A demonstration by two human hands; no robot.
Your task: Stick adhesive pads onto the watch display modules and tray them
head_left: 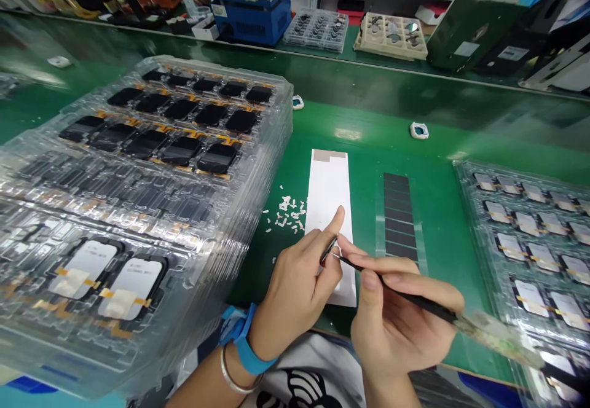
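My left hand (302, 273) is closed, pinching a small dark-edged part (329, 248) that looks like a watch screen seen nearly edge-on; the fingers cover most of it. In my right hand (401, 316) are slim black tweezers (419, 300), gripped like a pen, with a translucent wrap near the back end. Their tip meets the small part, where a tiny white piece shows between the fingertips. Under both hands lies a long white sheet (328, 193) with grey patches at its far end. Small white scraps (290, 211) are scattered left of the sheet.
At left stands a tall stack of clear trays (258, 211) with black watch screens. Another clear tray (479, 260) of screens lies right. A strip of black stickers (399, 211) is beside the sheet. Behind, a shelf holds a blue machine (251, 15) and parts trays (318, 30).
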